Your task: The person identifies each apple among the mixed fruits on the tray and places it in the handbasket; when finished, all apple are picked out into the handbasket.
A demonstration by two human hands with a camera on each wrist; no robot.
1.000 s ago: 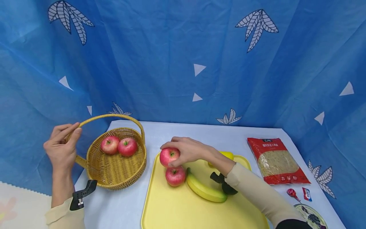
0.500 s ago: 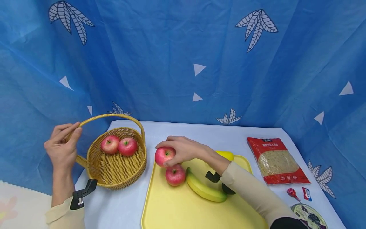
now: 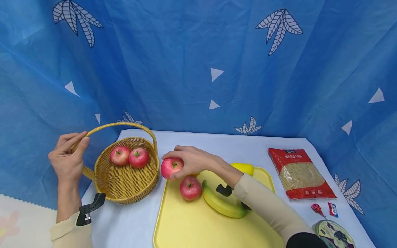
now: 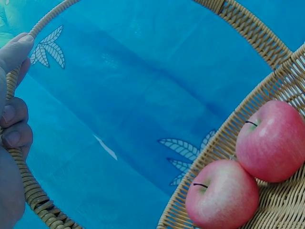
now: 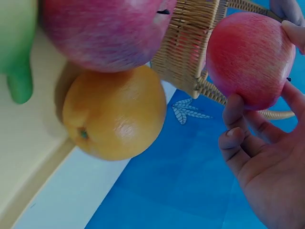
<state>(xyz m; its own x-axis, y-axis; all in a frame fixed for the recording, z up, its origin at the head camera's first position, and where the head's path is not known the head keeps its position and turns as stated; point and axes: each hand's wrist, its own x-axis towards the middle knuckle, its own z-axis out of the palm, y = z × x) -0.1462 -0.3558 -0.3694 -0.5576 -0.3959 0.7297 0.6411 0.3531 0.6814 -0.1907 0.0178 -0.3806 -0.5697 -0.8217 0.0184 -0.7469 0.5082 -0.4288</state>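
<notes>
Red apple (image 3: pixel 169 168) is gripped in your right hand (image 3: pixel 195 160) near the yellow tray (image 3: pixel 192 227) corner, not in the wicker basket (image 3: pixel 124 184) yet. Two apples (image 3: pixel 120 155) are in, another apple (image 3: pixel 190 188) is left on the tray; your left hand (image 3: pixel 66 160) grips the handle (image 3: pixel 121 124).

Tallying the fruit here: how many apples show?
4: two apples in the basket, a third apple in the right hand, a fourth apple on the yellow tray beside the banana. The right sleeve could hide more.

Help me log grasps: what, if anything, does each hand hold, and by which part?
The left hand grips the wicker basket by its handle; the right hand holds a red apple around its sides.
</notes>
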